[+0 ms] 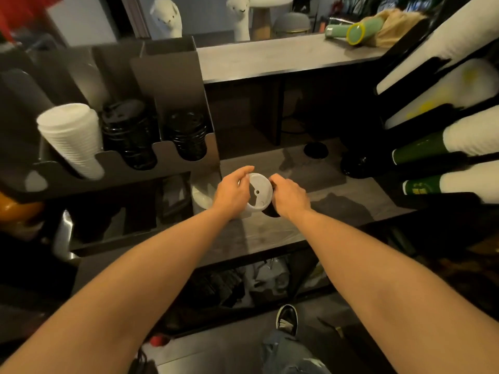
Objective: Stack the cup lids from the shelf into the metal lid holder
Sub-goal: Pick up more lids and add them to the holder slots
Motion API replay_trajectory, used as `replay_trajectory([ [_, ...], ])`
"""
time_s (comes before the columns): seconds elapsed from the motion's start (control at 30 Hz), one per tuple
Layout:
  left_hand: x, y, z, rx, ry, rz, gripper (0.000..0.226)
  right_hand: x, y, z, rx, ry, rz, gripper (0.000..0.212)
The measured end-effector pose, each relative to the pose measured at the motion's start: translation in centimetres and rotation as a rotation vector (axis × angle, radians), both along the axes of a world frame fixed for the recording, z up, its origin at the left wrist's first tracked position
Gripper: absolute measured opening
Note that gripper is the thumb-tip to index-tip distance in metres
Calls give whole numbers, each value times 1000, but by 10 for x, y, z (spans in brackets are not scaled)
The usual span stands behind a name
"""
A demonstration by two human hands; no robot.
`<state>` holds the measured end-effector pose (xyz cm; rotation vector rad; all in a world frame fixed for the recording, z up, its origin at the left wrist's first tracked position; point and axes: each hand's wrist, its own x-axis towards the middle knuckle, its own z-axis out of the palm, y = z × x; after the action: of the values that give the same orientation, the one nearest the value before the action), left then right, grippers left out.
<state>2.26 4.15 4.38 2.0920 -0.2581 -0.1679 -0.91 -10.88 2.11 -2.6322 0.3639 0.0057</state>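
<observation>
Both hands meet over the shelf (pixel 270 233). The left hand (pixel 233 191) curls its fingers round the left rim of a white lid (pixel 259 191), which is tilted up on edge. The right hand (pixel 290 197) pinches the right rim, with something dark under its palm. To the far left, the metal lid holder (pixel 162 155) carries a white lid stack (pixel 71 139) beside black stacks (pixel 129 133). One black lid (pixel 316 150) lies farther back on the shelf.

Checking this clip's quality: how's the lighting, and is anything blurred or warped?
Head view: dim, warm light; the white lid between the left hand and right hand reads clearly; black lids in the metal lid holder sink into shadow; the cup stacks at right are overexposed and smeared; the counter edge slants from wide-angle distortion.
</observation>
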Motion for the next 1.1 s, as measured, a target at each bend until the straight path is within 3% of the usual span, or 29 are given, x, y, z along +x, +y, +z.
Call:
replay_trajectory([
  [0.2, -20, 43, 38, -157, 58, 103, 33, -6, 40, 31, 313, -8, -103, 31],
  [0.27, -22, 58, 49, -162, 54, 96, 42, -3, 57, 45, 444, -38, -144, 40],
  [0.37, -24, 82, 61, -59, -14, 8, 78, 3, 82, 65, 594, -38, -171, 64],
  [0.43, -25, 97, 70, 38, -44, -47, 100, 4, 95, 76, 669, -14, -170, 60],
  [0.57, -29, 126, 92, 201, -209, -60, 106, 10, 118, 91, 767, 35, -132, 66],
  [0.83, -35, 179, 119, 253, -512, 172, 86, 32, 161, 127, 653, 48, 61, 84],
  [0.97, -23, 203, 138, 253, -632, 360, 80, 40, 179, 154, 553, 44, 201, 63],
  [1.1, 3, 231, 157, 320, -530, 501, 84, 50, 192, 178, 439, -18, 397, 49],
])
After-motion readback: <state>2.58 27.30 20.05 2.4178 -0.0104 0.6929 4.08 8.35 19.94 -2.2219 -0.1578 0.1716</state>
